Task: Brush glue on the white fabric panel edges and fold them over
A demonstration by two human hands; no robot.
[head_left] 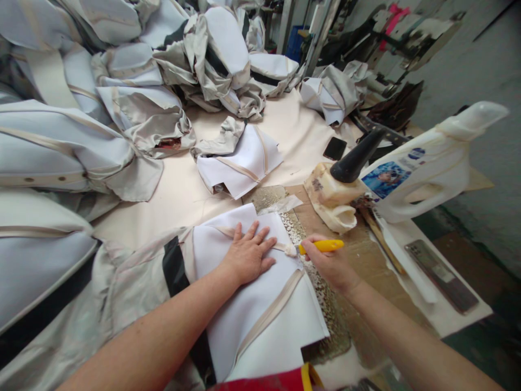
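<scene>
My left hand (249, 252) lies flat with fingers spread on a white fabric piece (232, 320) that has beige strips sewn across it. My right hand (328, 263) is closed around a yellow-handled tool (328, 245), whose tip meets the piece's right edge near the end of one strip. What kind of tip it is cannot be made out. Beneath that edge lies a speckled, crusted board (291, 225). Grey cloth with a black band (175, 266) joins the piece on the left.
Piled white and grey sewn pieces (122, 65) fill the left and back. To the right stand a cut plastic container (329, 187) with a black cone, a white jug (423, 168) and a phone (442, 276). Something red (264, 381) shows at the bottom edge.
</scene>
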